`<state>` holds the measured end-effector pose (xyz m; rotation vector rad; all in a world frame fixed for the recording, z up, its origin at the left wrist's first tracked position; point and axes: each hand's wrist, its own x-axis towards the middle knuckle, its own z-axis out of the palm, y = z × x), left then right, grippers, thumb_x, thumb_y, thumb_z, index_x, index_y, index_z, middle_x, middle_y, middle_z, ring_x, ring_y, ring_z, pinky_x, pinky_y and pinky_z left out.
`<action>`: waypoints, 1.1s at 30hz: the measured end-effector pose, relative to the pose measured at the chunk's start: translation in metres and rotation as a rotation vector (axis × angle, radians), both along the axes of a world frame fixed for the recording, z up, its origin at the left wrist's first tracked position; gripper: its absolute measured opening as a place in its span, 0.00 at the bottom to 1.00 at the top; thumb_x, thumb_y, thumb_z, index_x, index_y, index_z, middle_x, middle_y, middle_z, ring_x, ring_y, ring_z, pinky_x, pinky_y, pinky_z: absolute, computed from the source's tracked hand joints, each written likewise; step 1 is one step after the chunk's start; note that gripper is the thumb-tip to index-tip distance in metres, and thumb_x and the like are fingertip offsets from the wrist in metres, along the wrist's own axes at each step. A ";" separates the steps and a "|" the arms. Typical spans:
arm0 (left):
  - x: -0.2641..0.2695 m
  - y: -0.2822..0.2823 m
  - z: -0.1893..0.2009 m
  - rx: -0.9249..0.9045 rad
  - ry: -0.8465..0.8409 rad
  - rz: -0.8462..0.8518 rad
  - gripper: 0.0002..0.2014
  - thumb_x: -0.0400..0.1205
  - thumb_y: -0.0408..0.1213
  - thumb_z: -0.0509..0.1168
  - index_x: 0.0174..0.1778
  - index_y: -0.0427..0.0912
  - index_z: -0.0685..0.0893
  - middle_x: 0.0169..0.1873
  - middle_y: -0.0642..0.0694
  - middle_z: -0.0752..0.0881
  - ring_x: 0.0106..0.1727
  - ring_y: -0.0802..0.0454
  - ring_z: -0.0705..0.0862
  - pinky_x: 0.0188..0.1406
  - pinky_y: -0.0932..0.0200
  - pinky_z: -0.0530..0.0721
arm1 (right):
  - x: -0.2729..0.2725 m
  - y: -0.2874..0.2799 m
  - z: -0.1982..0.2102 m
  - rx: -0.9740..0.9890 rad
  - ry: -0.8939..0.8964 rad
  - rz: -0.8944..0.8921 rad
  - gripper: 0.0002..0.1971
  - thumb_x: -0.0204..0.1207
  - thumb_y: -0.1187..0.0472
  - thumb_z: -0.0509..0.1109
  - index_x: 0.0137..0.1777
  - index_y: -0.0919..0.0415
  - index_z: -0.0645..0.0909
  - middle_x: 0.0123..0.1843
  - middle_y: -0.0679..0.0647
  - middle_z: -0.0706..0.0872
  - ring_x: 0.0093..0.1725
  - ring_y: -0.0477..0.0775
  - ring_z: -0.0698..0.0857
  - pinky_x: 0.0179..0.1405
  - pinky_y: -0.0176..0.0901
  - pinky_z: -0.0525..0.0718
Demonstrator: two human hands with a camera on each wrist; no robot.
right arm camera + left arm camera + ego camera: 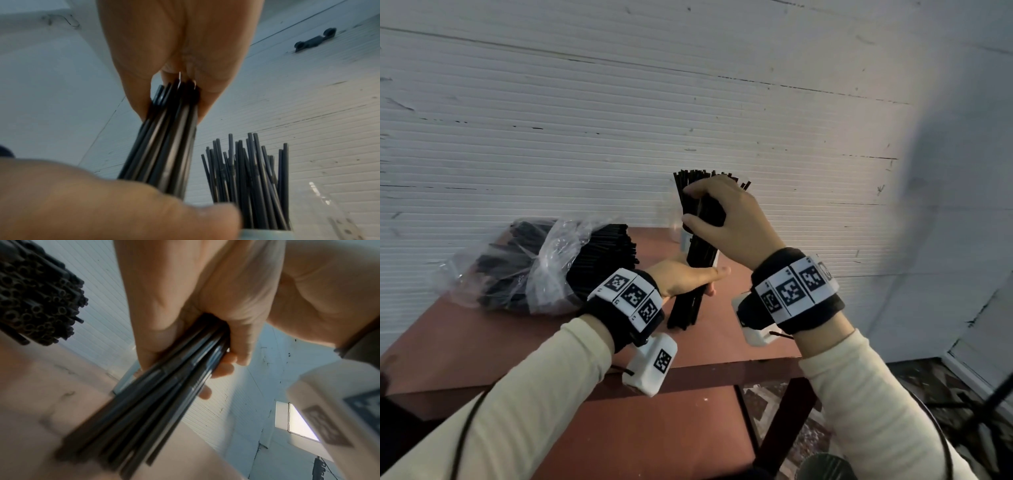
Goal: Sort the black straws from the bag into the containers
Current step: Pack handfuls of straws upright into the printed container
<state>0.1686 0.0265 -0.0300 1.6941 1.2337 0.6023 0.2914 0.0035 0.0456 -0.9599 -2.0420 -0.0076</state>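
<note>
From the head view, the right hand (726, 222) grips a bundle of black straws (697, 270) near its top, over the red table (739, 329); the left hand (685, 279) closes around it lower down. The plastic bag (517, 263) of straws lies to the left.

At the left wrist, fingers (224, 368) wrap the bundle.

At the right wrist, more straws (246, 175) stand in a clear container (320, 211) just beside the bundle.

Occlusions and blur noted at my station

In the head view the container (682, 236) sat mostly hidden behind the held bundle of straws (697, 270) and my right hand (732, 222). The bag (524, 263) masked its straws' far ends. In the left wrist view the bundle's lower ends (98, 451) were blurred. My left hand (102, 203) appeared smeared in the right wrist view.
</note>
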 end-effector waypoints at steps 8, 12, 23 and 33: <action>-0.017 -0.023 0.035 0.180 -0.098 -0.299 0.16 0.82 0.50 0.66 0.28 0.51 0.80 0.33 0.47 0.85 0.45 0.51 0.89 0.64 0.49 0.81 | 0.027 -0.027 0.018 -0.199 0.140 -0.037 0.34 0.58 0.37 0.80 0.60 0.51 0.75 0.58 0.49 0.77 0.48 0.44 0.78 0.43 0.27 0.78; -0.016 -0.028 0.037 0.082 -0.060 -0.493 0.11 0.81 0.39 0.70 0.31 0.45 0.84 0.32 0.46 0.85 0.45 0.44 0.87 0.57 0.52 0.85 | 0.023 -0.025 0.007 -0.493 0.016 0.130 0.24 0.62 0.44 0.82 0.55 0.56 0.85 0.53 0.51 0.86 0.51 0.46 0.86 0.48 0.36 0.83; 0.001 -0.009 0.036 0.373 -0.301 0.007 0.18 0.70 0.46 0.80 0.49 0.59 0.79 0.43 0.54 0.83 0.43 0.58 0.84 0.40 0.60 0.86 | 0.035 0.005 0.027 -0.254 0.282 0.113 0.05 0.74 0.69 0.74 0.41 0.73 0.84 0.36 0.57 0.86 0.36 0.43 0.85 0.38 0.34 0.83; 0.016 0.074 0.025 0.132 -0.115 0.284 0.68 0.60 0.41 0.85 0.82 0.42 0.38 0.75 0.45 0.70 0.76 0.48 0.70 0.77 0.49 0.69 | 0.057 0.059 0.064 -0.200 0.469 -0.058 0.06 0.72 0.65 0.74 0.41 0.69 0.83 0.32 0.50 0.83 0.26 0.36 0.79 0.25 0.25 0.73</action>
